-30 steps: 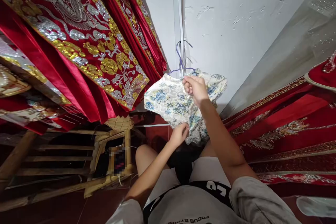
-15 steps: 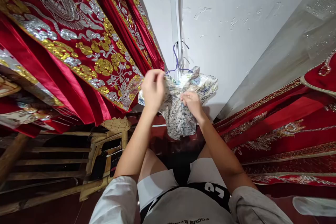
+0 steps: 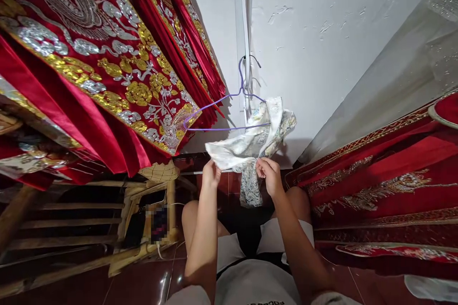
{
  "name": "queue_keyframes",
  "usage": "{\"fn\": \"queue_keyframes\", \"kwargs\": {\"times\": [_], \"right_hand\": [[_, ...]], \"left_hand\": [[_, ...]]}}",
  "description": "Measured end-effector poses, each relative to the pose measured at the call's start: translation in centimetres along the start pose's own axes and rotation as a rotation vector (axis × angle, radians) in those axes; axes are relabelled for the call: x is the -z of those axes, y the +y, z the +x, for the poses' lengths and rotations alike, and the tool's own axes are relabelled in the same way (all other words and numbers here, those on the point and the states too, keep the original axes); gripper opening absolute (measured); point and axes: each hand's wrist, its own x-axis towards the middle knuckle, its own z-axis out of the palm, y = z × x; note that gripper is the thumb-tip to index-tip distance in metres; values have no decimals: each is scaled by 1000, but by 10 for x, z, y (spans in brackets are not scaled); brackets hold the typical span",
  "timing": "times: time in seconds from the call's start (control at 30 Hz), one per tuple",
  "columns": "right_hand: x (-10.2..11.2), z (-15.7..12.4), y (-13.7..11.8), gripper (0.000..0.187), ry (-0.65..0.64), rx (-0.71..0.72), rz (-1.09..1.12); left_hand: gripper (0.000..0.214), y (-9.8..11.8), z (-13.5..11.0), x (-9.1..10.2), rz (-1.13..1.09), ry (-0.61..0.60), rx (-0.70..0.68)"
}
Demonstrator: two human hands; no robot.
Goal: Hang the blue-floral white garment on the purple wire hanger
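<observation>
A patterned white garment (image 3: 246, 145) hangs half off a purple wire hanger (image 3: 222, 100) in front of me. Its right part still lies over the hanger's right arm, while the hanger's left arm is bare. My left hand (image 3: 212, 175) pinches the garment's lower left edge. With closed fingers my right hand (image 3: 269, 173) grips it near the middle, at the front opening. Below and between my hands, the grey-patterned lower part of the cloth dangles. The hanger hooks onto a white upright pole (image 3: 246, 19).
Red embroidered cloth (image 3: 143, 76) hangs close on the left, touching the hanger's left end. More red beaded fabric (image 3: 375, 186) stands on the right. A bamboo chair (image 3: 121, 228) is at lower left, with a pixelated device (image 3: 158, 223) on it. A white wall (image 3: 304, 57) rises behind.
The garment's left side has come off the hanger, baring its left arm. Both my hands have moved down towards me, drawing the cloth with them.
</observation>
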Motion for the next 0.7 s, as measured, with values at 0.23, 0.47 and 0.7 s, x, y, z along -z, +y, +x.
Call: {"fn": "queue_keyframes", "kwargs": {"times": [0.23, 0.47, 0.7], "right_hand": [[33, 12, -8, 38, 2, 63, -310], [0, 30, -34, 43, -688, -109, -87], [-2, 66, -70, 7, -565, 196, -358]], "left_hand": [[32, 20, -50, -47, 142, -338, -305], [26, 38, -76, -80, 578, -549, -593], [48, 33, -53, -31, 688, -821, -135]]}}
